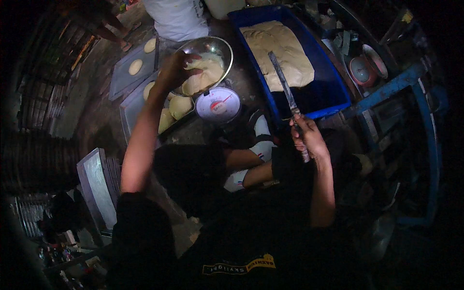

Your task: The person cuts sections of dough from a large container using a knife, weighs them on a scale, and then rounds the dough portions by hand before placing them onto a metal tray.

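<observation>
My left hand (181, 67) reaches into a steel bowl (227, 59), its fingers curled into pale dough (208, 77). My right hand (309, 137) grips the handle of a long, worn blade (280, 72), angled over a blue rectangular tub (333, 104) holding a large slab of dough (256, 41). Between bowl and tub, a round scale (218, 105) with a pale dial stands near my crossed legs. Left of it, rounded dough pieces (180, 106) sit in a metal tray (128, 116).
Another metal tray (123, 82) with dough balls lies farther left, near a person's bare legs (111, 26). A white sack (174, 19) stands behind the bowl. A blue metal frame (432, 140) and a pink container (362, 70) are right; stacked trays (96, 188) are lower left.
</observation>
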Available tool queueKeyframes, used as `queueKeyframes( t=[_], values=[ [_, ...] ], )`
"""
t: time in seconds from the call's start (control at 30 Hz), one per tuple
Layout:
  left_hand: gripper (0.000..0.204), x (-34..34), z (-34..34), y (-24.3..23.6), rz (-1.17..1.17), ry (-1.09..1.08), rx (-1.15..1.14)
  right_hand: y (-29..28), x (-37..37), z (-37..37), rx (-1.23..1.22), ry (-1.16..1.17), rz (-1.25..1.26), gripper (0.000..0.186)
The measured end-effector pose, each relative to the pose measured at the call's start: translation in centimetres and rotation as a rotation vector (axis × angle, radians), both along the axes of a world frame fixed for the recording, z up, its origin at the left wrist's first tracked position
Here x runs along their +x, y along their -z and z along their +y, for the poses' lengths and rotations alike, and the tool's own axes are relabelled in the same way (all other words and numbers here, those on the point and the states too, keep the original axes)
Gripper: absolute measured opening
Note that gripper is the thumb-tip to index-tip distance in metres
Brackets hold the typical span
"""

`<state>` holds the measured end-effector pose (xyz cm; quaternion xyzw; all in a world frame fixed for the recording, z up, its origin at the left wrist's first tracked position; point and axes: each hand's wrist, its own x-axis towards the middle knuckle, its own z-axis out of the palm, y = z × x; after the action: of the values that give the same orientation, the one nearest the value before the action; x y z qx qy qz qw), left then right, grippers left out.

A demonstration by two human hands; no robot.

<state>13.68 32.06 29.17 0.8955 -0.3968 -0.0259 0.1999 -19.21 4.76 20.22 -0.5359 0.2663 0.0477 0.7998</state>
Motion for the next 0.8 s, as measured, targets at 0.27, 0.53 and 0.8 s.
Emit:
queueKeyframes(
  t=[0.27,0.53,0.8],
  values=[
    [0.042,-2.6,-3.4,3.3,-0.555,0.280,-0.023,-0.3,0.8,3.7,0.032,-0.145,-0.099,0.029],
    [0.020,-1.3,-2.8,1.9,0.048,0.149,-0.214,-1.9,3.1,7.9,-0.301,-0.202,-0.113,0.029],
    [0.016,-1.3,-1.2,-1.3,0.309,0.186,-0.355,-4.5,16.5,11.4,-0.221,-0.270,-0.213,0.041]
  ],
)
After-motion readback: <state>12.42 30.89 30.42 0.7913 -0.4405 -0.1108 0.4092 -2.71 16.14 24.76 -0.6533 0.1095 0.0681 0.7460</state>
